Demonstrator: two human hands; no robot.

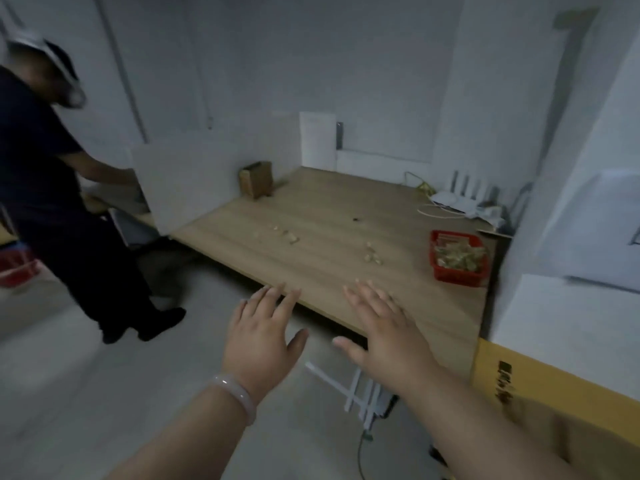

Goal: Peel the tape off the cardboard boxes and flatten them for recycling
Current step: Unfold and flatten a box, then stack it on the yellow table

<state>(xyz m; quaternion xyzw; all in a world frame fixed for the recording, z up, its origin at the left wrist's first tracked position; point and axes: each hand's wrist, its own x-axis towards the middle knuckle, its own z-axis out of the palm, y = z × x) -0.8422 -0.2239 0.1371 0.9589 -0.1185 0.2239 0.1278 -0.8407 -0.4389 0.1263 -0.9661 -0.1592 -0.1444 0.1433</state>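
Note:
A small brown cardboard box [256, 179] stands upright at the far left corner of the wooden table [325, 237]. My left hand [263, 334] and my right hand [384, 334] hover palm down with fingers spread near the table's front edge, holding nothing. A pale bracelet sits on my left wrist. A yellow cardboard surface [540, 386] with dark print shows at the lower right, beside my right forearm.
A red basket [457, 256] with crumpled tape-like scraps stands at the table's right side. Small scraps [372, 254] lie mid-table. A white router [464, 195] and cables sit at the back right. A person in dark clothes [52, 188] stands at the left by a white partition [180, 188].

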